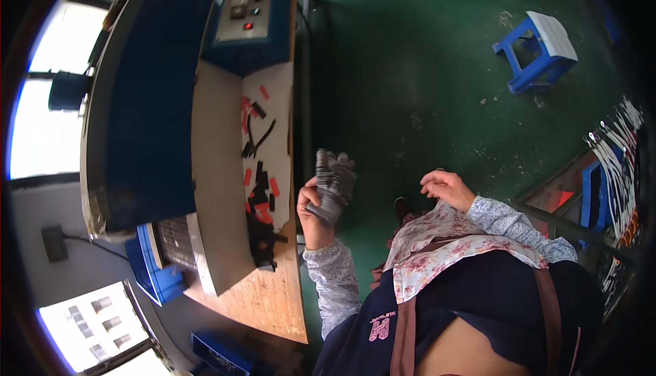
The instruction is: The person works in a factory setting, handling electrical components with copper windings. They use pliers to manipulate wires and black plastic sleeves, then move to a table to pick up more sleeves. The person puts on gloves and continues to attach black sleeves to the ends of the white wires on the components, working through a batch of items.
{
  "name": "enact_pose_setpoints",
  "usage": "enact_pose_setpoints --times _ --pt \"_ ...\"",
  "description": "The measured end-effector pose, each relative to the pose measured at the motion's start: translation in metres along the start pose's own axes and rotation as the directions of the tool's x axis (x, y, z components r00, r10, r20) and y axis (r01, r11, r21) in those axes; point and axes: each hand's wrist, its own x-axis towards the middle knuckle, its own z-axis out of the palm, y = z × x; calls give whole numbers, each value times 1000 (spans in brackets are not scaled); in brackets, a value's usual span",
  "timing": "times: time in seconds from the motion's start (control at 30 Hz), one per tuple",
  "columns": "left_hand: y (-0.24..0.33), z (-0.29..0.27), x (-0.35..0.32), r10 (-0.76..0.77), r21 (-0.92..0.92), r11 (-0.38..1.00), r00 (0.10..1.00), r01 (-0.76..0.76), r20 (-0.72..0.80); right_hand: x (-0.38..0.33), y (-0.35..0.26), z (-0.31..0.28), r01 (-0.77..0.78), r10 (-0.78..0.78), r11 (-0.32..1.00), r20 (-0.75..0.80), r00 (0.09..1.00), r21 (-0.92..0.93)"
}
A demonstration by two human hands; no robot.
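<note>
A grey knitted work glove [333,186] is pinched in my left hand [313,217], which is bare and beside the long edge of the workbench. The glove hangs loose, its fingers pointing away from me, and no hand shows inside it. My right hand [444,186] is bare too, with the fingers loosely bent and nothing visible in them. It hovers above the flowered apron [444,256] at my front, nearest to the cloth.
Black and red short tube pieces [262,191] lie scattered on the workbench [273,304]. A blue machine [147,102] and its control box [249,24] stand on the left. Across the green floor is a blue stool [540,55]. White cables [615,171] hang at the right.
</note>
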Motion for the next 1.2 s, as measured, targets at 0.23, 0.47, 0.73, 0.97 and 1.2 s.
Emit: enact_pose_setpoints --times 0.23,0.47,0.73,0.97,1.2 --pt "-105 153 68 -167 624 748 846 -225 506 -12 -97 -51 459 -505 847 -138 852 -268" --pt "-199 305 102 -323 608 767 696 -205 642 -41 -117 -198 434 -432 900 -235 871 -48" --pt "-304 419 155 -487 549 836 468 4 738 -28 -91 -321 430 -410 891 -663 627 -144" --pt "-403 531 229 -443 448 830 96 -333 892 -53 -111 -447 525 -131 849 -941 311 55" --pt "-460 650 256 -470 444 881 -198 -164 860 -43 -134 -542 390 -218 900 -976 14 -196"
